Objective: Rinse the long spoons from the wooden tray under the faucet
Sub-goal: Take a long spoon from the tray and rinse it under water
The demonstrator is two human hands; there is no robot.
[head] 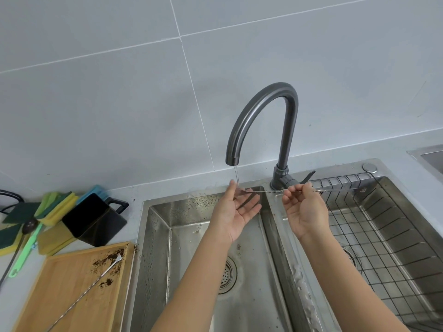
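— Spoons are being dealt with one at a time, as seen from the head camera: one long spoon [268, 191] is being held level across the divider of the sink [282, 248], its long axis running left to right.

— Which hand is it being held by?

— It is being pinched mid-shaft by the curled fingers of the right hand [305, 207]. The left hand [236, 207] is being kept open, palm up, fingers nearly straight, under the bowl end, which is being wetted by a thin stream from the faucet [261, 121].

— And the other one?

— A second long spoon [96, 281] is lying aslant on the wooden tray [72, 305], among dark grounds, well apart to the left. Judged from this, it is being left nearer the left hand.
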